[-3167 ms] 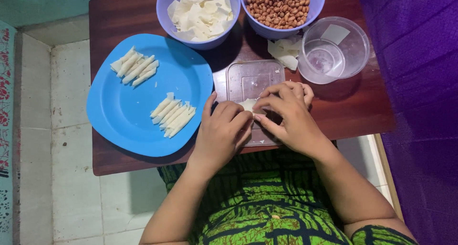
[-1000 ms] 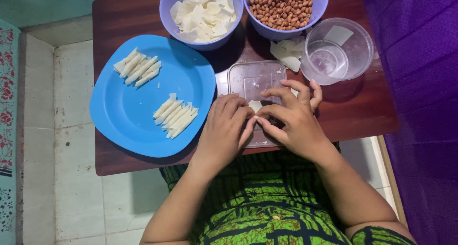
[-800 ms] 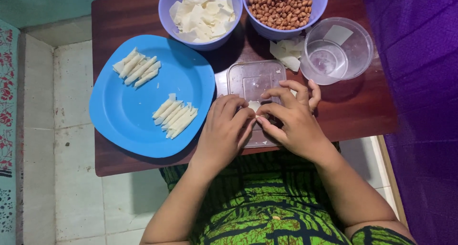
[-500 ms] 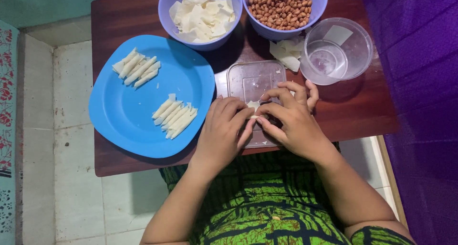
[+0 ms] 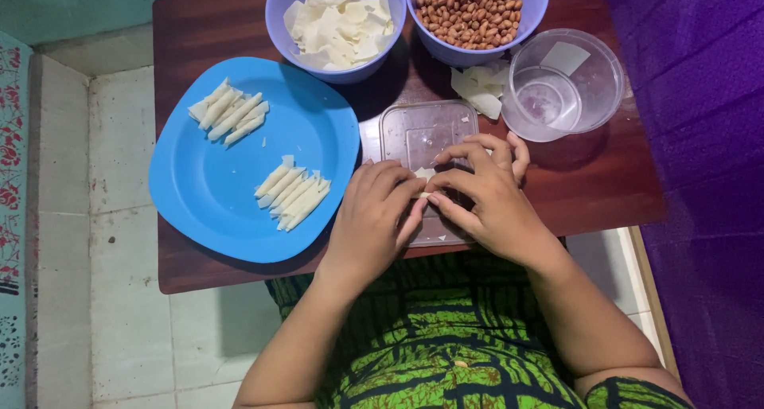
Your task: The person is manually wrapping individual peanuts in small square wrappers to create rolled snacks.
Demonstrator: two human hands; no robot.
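Note:
My left hand (image 5: 372,220) and my right hand (image 5: 487,196) meet over a clear plastic lid (image 5: 422,130) on the wooden table (image 5: 215,23). Between their fingertips they pinch a small pale dough wrapper (image 5: 422,173), partly hidden by the fingers. To the left lies a blue plate (image 5: 199,194) with two rows of rolled dough sticks (image 5: 292,192), the other row at the plate's far left (image 5: 228,112). At the far edge stand a lilac bowl of cut wrappers (image 5: 337,23) and a lilac bowl of peanuts (image 5: 473,9).
A clear round plastic container (image 5: 567,83) with a little water stands at the right, with a small pile of loose wrappers (image 5: 477,87) beside it. Purple cloth (image 5: 700,138) hangs on the right. Tiled floor (image 5: 87,218) lies to the left, and my green patterned clothing is below the table.
Both hands stay together over the lid, and the fingers shift slightly as they work the wrapper. The plate, bowls and container have not moved.

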